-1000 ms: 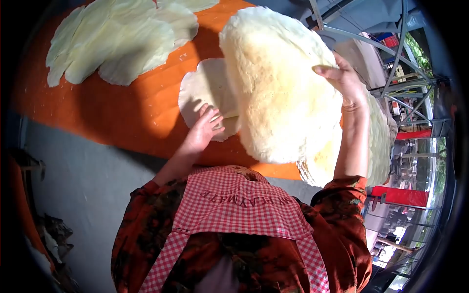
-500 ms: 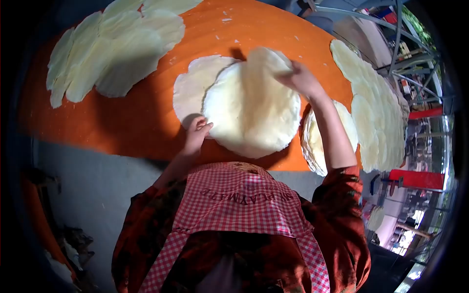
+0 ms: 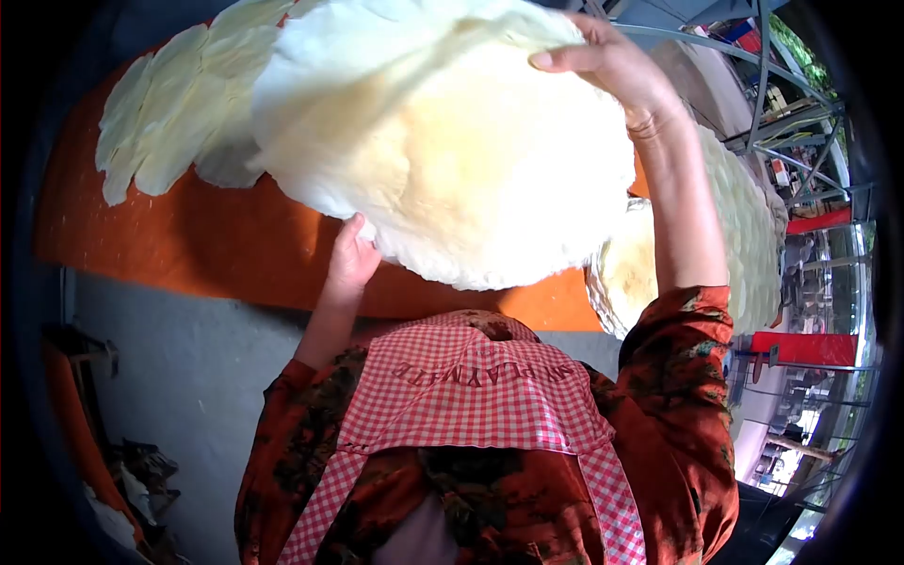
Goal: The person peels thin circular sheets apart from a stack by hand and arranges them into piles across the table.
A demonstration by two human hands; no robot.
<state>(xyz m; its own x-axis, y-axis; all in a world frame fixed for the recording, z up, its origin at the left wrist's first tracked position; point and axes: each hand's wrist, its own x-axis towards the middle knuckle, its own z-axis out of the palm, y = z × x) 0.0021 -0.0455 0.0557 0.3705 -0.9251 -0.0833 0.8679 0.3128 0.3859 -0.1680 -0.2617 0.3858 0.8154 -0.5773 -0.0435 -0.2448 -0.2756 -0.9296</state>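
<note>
A large, thin round flatbread (image 3: 490, 169) is raised close to the camera, pale with a slightly yellow middle and an uneven rim. My right hand (image 3: 612, 66) grips its upper right edge, thumb on the near face. At the lower left edge, my left hand (image 3: 354, 256) pinches the rim between thumb and fingers. Whatever lies on the table directly behind the raised flatbread is hidden. To its lower right, partly covered by it and by my forearm, sits a stack of flatbreads (image 3: 623, 268).
The orange table (image 3: 235, 254) has a curved far side. Overlapping flatbreads (image 3: 179, 104) spread across its left part, and more flatbreads (image 3: 739, 235) line the right. Metal frames (image 3: 800, 122) stand beyond on the right. Grey floor (image 3: 207, 377) shows below the table's near edge.
The flatbread has come up off the table toward the camera, now covering the one beneath. My right hand has moved up and right with its edge; my left hand has shifted slightly left.
</note>
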